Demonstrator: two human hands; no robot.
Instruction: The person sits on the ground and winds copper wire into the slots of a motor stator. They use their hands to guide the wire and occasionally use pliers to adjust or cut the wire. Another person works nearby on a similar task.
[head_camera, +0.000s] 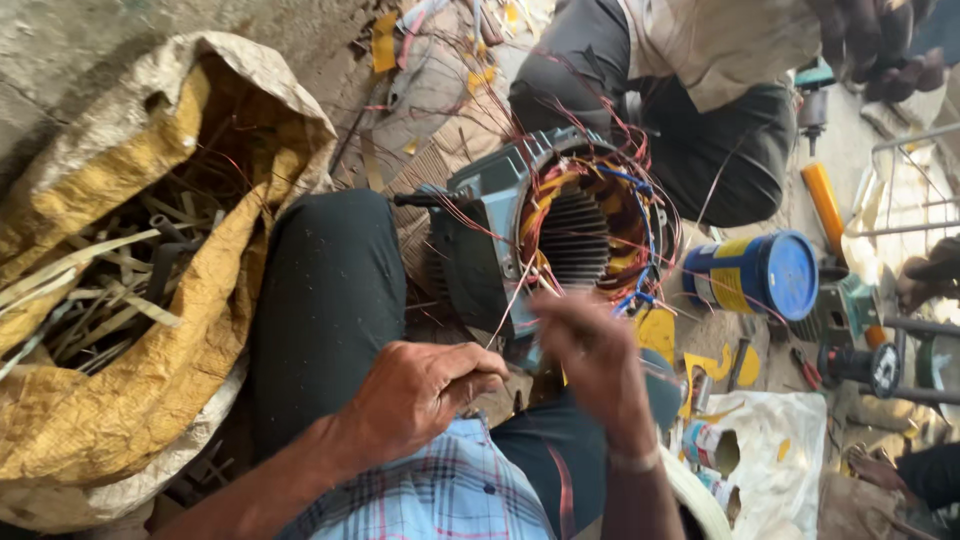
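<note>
The motor stator (555, 235), a blue-grey finned housing with its bore open toward the camera, rests against the person's dark-trousered knee (330, 290) on the floor. Copper coils already sit in its slots, with yellow insulating strips and blue sleeves around the bore, so much of the winding looks to be in place; many thin reddish wire ends (640, 150) hang loose around the rim, so the tying and tidying of leads appears undone. The left hand (425, 395) is curled nearly into a fist just below the housing, its fingers pinched on what seems to be a fine wire running up to the stator. The right hand (595, 355) is blurred at the lower rim of the bore, fingers bunched together; whether they grip a wire I cannot tell. To the left lies an open yellow sack (150, 400) full of pale strips and scraps. Right of the stator lies a blue can with a yellow label (760, 275), then smaller tins, yellow offcuts and a white cloth (770, 440). Another person in dark trousers (700, 130) sits just beyond the stator, crowding that side.
</note>
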